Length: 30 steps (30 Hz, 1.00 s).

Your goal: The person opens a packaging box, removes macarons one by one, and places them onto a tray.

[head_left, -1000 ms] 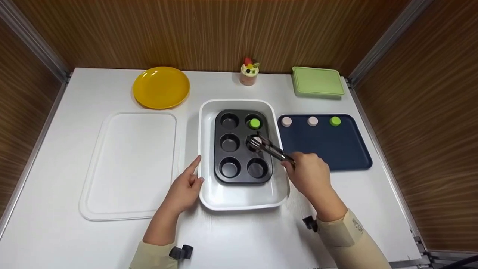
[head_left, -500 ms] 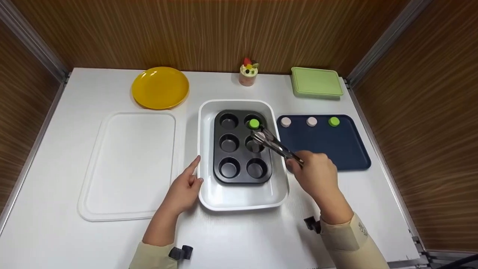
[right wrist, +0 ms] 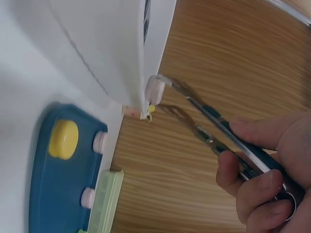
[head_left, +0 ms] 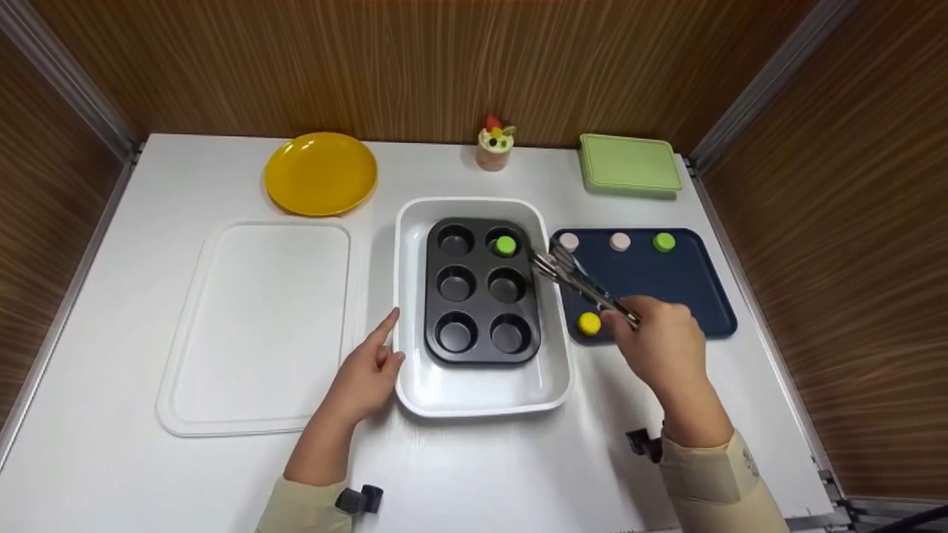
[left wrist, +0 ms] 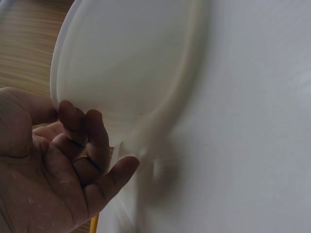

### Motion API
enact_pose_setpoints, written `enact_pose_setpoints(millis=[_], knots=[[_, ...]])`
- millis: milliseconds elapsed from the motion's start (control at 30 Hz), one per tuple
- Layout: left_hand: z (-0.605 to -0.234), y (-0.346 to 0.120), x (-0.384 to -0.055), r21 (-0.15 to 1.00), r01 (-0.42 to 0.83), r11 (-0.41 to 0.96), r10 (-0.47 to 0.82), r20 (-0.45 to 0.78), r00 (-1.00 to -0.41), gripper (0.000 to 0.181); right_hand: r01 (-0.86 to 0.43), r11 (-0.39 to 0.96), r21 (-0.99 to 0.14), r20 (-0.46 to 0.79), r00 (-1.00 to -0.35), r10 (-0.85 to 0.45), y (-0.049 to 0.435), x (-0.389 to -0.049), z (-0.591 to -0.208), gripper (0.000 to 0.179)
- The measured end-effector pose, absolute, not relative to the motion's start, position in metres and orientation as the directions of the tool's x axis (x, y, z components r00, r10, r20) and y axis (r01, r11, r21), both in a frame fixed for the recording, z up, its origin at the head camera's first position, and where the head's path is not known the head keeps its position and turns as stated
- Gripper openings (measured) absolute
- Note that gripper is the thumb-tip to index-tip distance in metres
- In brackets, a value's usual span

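Note:
My right hand (head_left: 663, 344) grips metal tongs (head_left: 592, 289) by the handle. Between the tong tips, in the right wrist view, sits a small pale pink round piece (right wrist: 154, 91) with a ribbed side. The tips hover over the right rim of a white bin (head_left: 474, 389). Inside the bin lies a dark six-cup muffin pan (head_left: 481, 285), with a green round piece (head_left: 506, 246) in its back right cup. At the bin's left wall, my left hand (head_left: 366, 381) rests with index finger extended and thumb against the side, holding nothing; its other fingers are loosely bent.
A navy tray (head_left: 644, 289) right of the bin carries two pink pieces (head_left: 620, 241), a green piece (head_left: 664, 242) and a yellow piece (head_left: 589, 323). A white lid (head_left: 259, 326) lies left. Behind stand a yellow plate (head_left: 321, 174), dessert cup (head_left: 494, 152) and green box (head_left: 631, 163).
The tongs have lifted the pink piece out of the middle right cup and moved right over the rim. The yellow piece on the tray has come into view. The left hand stays put.

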<state>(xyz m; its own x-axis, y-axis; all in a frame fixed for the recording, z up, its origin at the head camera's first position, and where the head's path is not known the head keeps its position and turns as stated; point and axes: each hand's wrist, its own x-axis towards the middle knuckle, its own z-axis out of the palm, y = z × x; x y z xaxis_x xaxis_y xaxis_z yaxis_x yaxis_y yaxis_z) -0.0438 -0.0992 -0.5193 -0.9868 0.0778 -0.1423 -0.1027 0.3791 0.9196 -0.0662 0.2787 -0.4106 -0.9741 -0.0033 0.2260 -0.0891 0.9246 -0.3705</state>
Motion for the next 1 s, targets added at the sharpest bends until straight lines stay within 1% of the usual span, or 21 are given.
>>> enact_pose_setpoints(millis=[367, 600, 867, 1000], knots=[[-0.518, -0.099, -0.044, 0.907, -0.11, 0.406, 0.081, -0.156, -0.984, 0.066, -0.081, 0.928, -0.363, 0.288, -0.957, 0.029, 0.304, -0.06, -0.405, 0.018], [-0.517, -0.099, -0.044, 0.906, -0.103, 0.41, 0.083, -0.15, -0.985, 0.066, -0.022, 0.931, -0.365, 0.273, -0.958, 0.085, 0.321, -0.054, -0.404, 0.021], [-0.518, -0.099, -0.045, 0.905, -0.107, 0.412, 0.08, -0.153, -0.985, 0.066, 0.015, 0.935, -0.355, 0.277, -0.953, 0.121, 0.339, -0.045, -0.411, 0.022], [-0.518, -0.099, -0.044, 0.905, -0.105, 0.411, 0.083, -0.152, -0.985, 0.066, 0.045, 0.936, -0.348, 0.253, -0.957, 0.14, 0.347, -0.039, -0.415, 0.023]])
